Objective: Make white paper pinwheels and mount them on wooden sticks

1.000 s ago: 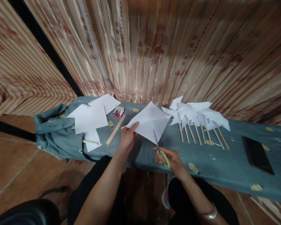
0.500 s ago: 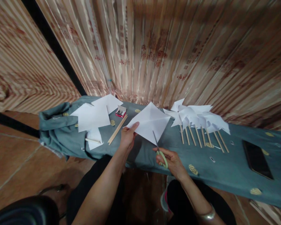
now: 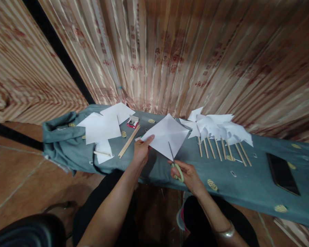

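Observation:
A square sheet of white paper (image 3: 164, 132), turned corner-down with faint creases, is pinched at its left corner by my left hand (image 3: 142, 148). Around the light-green handles of a pair of scissors (image 3: 179, 173) my right hand (image 3: 189, 175) is closed. One dark blade lies over the paper's lower corner, pointing up toward the middle; the other blade is hidden behind the sheet. Right of the sheet lie several white paper pinwheels (image 3: 218, 128) on wooden sticks. To the left are loose wooden sticks (image 3: 129, 141) and a small red-and-white box (image 3: 133, 121) holding small metallic pieces.
More white paper sheets (image 3: 103, 128) lie on the left of the green cloth-covered bench (image 3: 247, 185), with one stick on a small paper piece (image 3: 103, 147). A black phone (image 3: 283, 174) rests at the right. Behind hangs a striped curtain (image 3: 154, 61); a dark pole (image 3: 59, 51) slants at left.
The scissors have moved slightly up into the paper's lower corner, and the blade sits a little further over the sheet. The sheet has shifted slightly to the right.

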A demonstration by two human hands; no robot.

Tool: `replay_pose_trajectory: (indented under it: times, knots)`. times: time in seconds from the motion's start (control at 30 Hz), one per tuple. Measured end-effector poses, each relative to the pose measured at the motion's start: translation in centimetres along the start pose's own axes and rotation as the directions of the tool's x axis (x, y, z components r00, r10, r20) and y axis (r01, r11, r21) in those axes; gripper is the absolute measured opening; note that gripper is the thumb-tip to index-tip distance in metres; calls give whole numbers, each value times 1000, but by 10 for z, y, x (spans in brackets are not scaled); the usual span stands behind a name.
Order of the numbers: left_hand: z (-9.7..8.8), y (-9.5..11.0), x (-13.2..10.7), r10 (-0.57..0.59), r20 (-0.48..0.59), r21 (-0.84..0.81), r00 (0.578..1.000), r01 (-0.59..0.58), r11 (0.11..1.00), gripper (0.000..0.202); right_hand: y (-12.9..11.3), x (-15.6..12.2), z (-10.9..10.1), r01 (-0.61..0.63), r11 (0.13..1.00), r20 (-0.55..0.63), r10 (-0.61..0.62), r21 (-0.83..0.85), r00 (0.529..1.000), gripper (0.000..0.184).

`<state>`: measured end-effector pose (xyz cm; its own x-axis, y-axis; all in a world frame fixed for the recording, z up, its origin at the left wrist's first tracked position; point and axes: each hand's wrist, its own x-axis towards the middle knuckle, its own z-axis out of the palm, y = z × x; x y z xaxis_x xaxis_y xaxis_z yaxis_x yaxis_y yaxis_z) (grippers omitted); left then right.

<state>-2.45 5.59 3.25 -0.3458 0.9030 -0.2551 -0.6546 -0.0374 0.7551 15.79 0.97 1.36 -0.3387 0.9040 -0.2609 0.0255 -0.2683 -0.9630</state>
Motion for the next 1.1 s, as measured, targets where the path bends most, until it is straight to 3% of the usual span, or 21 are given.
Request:
replay_pose_trajectory:
  times: [0.63, 1.1]
  knots:
    - [1, -5, -2, -18, 5, 4, 1000, 18, 1000, 39, -4, 0, 2, -35, 998, -47, 37, 43, 998, 53]
    - [0, -8, -1, -44, -2, 22, 999, 44, 999, 35, 1, 0, -1, 19, 1000, 8, -19, -7, 1000, 48]
